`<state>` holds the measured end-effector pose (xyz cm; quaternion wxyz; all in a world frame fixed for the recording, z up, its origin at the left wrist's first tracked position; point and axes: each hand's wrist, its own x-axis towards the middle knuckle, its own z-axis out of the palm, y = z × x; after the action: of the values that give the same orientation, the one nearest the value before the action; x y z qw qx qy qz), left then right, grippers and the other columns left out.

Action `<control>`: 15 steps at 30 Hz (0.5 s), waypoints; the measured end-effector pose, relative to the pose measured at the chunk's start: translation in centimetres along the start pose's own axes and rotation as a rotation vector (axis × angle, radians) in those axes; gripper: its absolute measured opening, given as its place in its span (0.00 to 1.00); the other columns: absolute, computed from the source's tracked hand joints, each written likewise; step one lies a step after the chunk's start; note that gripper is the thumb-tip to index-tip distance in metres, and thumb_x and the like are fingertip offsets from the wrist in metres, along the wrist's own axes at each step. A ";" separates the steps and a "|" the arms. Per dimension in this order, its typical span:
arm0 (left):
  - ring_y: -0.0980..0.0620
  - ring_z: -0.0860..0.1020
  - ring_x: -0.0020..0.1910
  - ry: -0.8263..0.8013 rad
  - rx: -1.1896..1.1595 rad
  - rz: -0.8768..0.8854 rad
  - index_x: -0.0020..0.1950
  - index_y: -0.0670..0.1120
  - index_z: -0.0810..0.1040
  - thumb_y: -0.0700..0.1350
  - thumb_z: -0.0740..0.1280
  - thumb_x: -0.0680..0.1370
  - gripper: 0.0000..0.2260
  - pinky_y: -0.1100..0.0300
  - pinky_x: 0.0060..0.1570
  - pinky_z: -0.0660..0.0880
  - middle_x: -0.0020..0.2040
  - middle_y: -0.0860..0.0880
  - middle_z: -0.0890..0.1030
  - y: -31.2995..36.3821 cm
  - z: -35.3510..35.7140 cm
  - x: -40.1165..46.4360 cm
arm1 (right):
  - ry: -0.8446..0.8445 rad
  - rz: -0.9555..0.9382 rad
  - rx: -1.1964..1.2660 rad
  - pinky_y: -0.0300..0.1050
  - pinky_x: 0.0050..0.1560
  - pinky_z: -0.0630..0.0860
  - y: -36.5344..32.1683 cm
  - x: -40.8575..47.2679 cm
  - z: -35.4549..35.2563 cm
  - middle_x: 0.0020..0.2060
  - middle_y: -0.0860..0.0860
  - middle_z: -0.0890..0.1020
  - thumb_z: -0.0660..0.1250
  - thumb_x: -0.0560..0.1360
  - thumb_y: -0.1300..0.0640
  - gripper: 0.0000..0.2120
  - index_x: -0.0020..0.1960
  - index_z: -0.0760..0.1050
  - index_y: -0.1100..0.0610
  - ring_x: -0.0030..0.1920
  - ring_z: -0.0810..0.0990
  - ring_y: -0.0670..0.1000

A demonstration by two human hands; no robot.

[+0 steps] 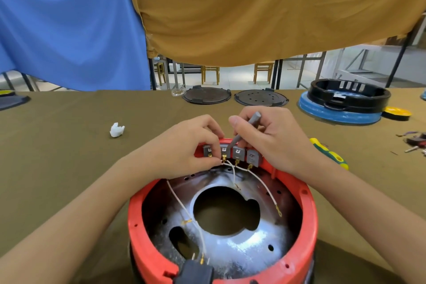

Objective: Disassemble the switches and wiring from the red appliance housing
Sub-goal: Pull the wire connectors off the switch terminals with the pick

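Note:
The red appliance housing (306, 219) lies open side up near me, its shiny metal plate inside. A row of several grey switches (239, 153) sits along its far rim, with brass terminals and thin white wires (262, 185) running down into the housing. My left hand (184, 147) pinches the brass terminal under the second switch from the left. My right hand (269, 138) grips a slim grey tool (247, 128) whose tip rests at the top of that same switch. A black plug socket (196, 272) sits at the near rim.
On the olive cloth lie a white crumpled scrap (117, 130) at left, two dark round plates (206, 95) (261, 97) at the back, a black ring on a blue base (345, 101) at right, a yellow-green screwdriver (329, 153) and small loose parts (415, 142).

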<state>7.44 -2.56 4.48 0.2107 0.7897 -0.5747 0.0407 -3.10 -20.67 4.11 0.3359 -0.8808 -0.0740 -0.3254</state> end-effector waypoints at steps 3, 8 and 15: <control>0.61 0.75 0.56 -0.008 -0.009 -0.017 0.41 0.53 0.84 0.49 0.74 0.74 0.03 0.59 0.59 0.72 0.57 0.57 0.75 0.0 -0.1 0.0 | -0.037 -0.002 -0.014 0.56 0.37 0.73 -0.3 -0.1 -0.1 0.31 0.54 0.81 0.64 0.80 0.50 0.15 0.38 0.79 0.55 0.34 0.79 0.54; 0.64 0.74 0.52 -0.013 0.002 -0.040 0.42 0.53 0.85 0.49 0.74 0.74 0.02 0.65 0.55 0.70 0.54 0.64 0.71 0.1 -0.1 0.0 | -0.089 -0.009 -0.059 0.56 0.38 0.75 -0.7 0.0 -0.3 0.32 0.52 0.82 0.65 0.79 0.48 0.14 0.39 0.81 0.54 0.35 0.80 0.53; 0.63 0.74 0.53 -0.016 0.005 -0.041 0.43 0.52 0.85 0.49 0.74 0.75 0.02 0.64 0.56 0.70 0.55 0.60 0.73 0.2 -0.1 -0.1 | -0.128 0.015 -0.010 0.56 0.40 0.76 -0.3 0.2 -0.2 0.33 0.53 0.82 0.65 0.80 0.49 0.13 0.40 0.80 0.53 0.36 0.80 0.54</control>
<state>7.26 -2.47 4.64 0.2047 0.8022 -0.5600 0.0315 -3.19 -20.56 4.52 0.3284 -0.9020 -0.0872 -0.2662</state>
